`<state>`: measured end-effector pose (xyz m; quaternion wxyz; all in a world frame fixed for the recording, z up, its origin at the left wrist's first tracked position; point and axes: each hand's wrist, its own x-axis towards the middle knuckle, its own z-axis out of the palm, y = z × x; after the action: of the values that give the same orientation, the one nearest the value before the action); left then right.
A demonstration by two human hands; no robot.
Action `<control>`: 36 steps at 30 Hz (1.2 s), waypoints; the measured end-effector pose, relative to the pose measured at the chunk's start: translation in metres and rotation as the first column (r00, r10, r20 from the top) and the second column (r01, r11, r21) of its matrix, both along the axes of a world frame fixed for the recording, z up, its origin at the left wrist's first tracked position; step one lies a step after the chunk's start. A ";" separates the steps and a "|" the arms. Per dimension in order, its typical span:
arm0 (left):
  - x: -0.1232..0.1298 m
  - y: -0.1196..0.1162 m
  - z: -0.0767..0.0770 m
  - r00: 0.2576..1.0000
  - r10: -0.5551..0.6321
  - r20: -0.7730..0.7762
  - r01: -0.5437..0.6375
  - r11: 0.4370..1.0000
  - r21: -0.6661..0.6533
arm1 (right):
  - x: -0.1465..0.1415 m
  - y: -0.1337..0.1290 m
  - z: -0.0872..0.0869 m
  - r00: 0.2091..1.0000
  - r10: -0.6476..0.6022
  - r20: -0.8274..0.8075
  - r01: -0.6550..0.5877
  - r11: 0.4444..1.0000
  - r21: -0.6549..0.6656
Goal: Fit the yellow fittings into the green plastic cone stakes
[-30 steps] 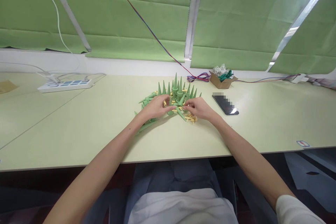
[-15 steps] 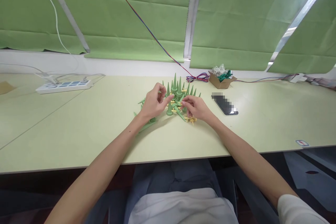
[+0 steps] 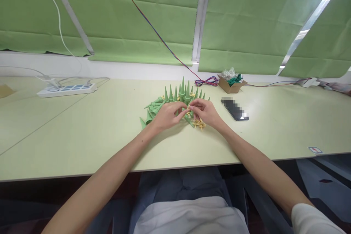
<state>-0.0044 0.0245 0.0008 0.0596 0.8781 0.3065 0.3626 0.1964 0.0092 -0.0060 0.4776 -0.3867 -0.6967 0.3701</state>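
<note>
My left hand [image 3: 171, 115] and my right hand [image 3: 204, 111] meet fingertip to fingertip over the table. Pinched in my right fingers is a small yellow piece [image 3: 188, 108], mostly hidden. The thumb and forefinger of my left hand close on the same spot, touching it or very near. Behind my hands several green cone-shaped pieces [image 3: 183, 89] stand upright. Other green cones [image 3: 155, 106] lie on their sides left of them, partly behind my left hand. Below my right hand lies a small heap of yellow pieces [image 3: 201, 124].
A black phone [image 3: 235, 109] lies to the right on the pale table [image 3: 90, 142]. Further back are a small cardboard box [image 3: 231, 86] with crumpled wrapping and a coiled red-and-blue cable [image 3: 207, 81]. A white power strip [image 3: 68, 89] sits at the back left.
My left hand has come down and right, its fingers closing from a loose curl into a pinch at my right fingertips. Cones it covered now show. My right hand has barely moved.
</note>
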 end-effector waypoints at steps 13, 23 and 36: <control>-0.004 0.009 -0.001 1.000 -0.005 -0.015 0.007 0.996 0.094 | -0.001 -0.005 0.004 0.999 -0.032 0.029 0.031 0.999 0.044; -0.004 0.010 -0.001 0.999 -0.025 0.032 0.021 0.992 0.122 | -0.001 -0.003 0.003 0.997 -0.054 0.047 0.050 0.996 0.070; -0.006 0.001 0.013 0.969 0.202 0.141 -0.177 0.969 -0.174 | -0.003 0.000 0.000 0.975 -0.187 0.117 0.171 0.976 0.132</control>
<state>-0.0101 0.0259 0.0138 0.1188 0.8056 0.4118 0.4090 0.1935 0.0088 -0.0061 0.4858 -0.4412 -0.7095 0.2569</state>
